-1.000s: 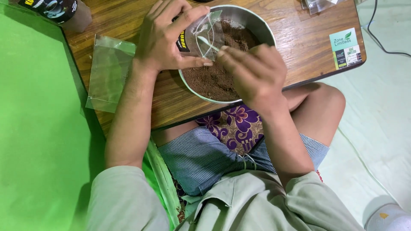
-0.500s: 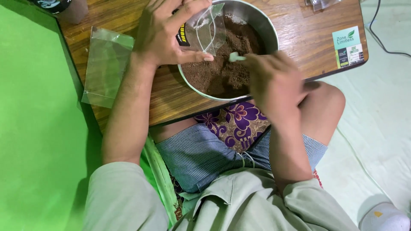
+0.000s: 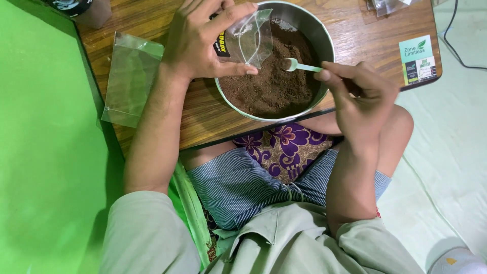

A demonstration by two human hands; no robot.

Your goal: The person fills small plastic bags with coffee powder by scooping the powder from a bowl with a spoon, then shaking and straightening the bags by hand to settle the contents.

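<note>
While the left hand [image 3: 200, 43] pinches a small clear zip bag [image 3: 248, 38] open over the round steel bowl [image 3: 324, 45], fingers clamped on its crinkly plastic, the right hand [image 3: 362, 99] grips a pale green plastic spoon [image 3: 302, 65], tip in the brown powder [image 3: 274, 86]. Flat empty bags [image 3: 129, 76] lie left on the wooden table [image 3: 365, 35].

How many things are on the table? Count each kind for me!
Clear plastic bags: 3, one held open in the left hand over the bowl, one flat on the table, some at the far edge
Metal bowl of brown powder: 1
Small pale spoon in the right hand: 1
Sticker label: 1
Dark jar: 1
Total: 7
</note>
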